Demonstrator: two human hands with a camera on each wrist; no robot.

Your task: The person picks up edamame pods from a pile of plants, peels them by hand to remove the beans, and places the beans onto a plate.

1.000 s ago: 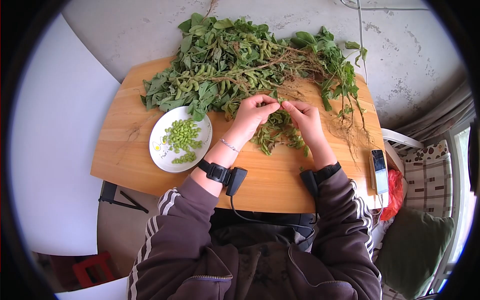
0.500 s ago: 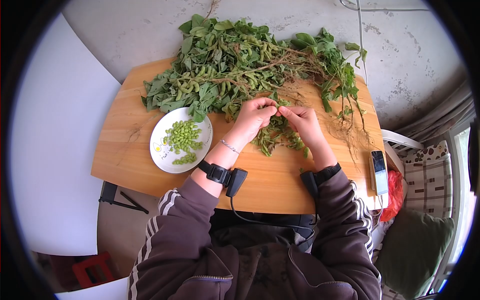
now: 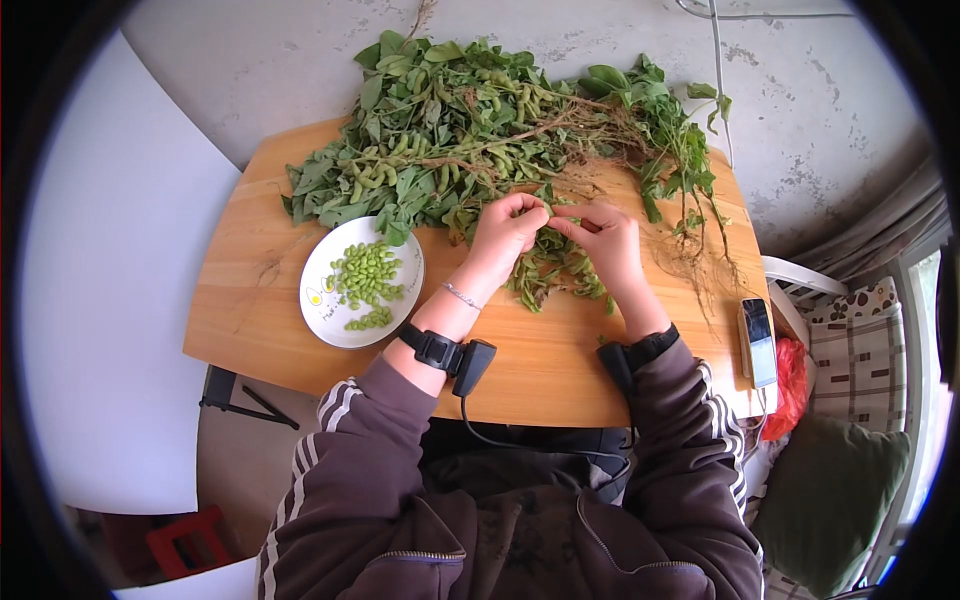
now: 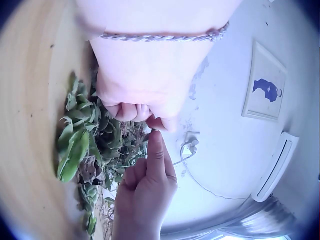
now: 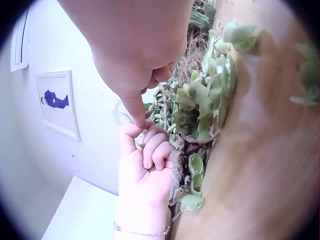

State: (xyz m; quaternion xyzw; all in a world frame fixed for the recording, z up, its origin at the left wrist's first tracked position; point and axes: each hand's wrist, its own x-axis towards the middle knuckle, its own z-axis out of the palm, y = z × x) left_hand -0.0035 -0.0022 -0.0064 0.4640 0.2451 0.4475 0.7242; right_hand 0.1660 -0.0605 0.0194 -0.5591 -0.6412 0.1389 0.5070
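In the head view my left hand [image 3: 508, 228] and right hand [image 3: 608, 240] meet fingertip to fingertip over the table. Thumb and forefinger of both pinch a small green soybean pod, mostly hidden by the fingers. The left hand's other fingers [image 5: 161, 152] curl into the palm in the right wrist view, with a bit of green showing between them. Beneath the hands lies a heap of split, emptied pods [image 3: 540, 285]. To the left, a white plate [image 3: 318, 322] bears shelled green soybeans [image 3: 366, 272].
Uprooted soybean plants [image 3: 430, 120] with leaves, pods and roots cover the back of the wooden table [image 3: 500, 375]. A phone [image 3: 759, 345] lies near the right edge. Behind it are a red plastic bag [image 3: 787, 390] and a cushioned chair. A cable runs between the wrist cameras.
The right hand's fingertips have shifted slightly left, and its thumb and forefinger now look straighter. The left hand stays almost in place. Plate and plants have not moved.
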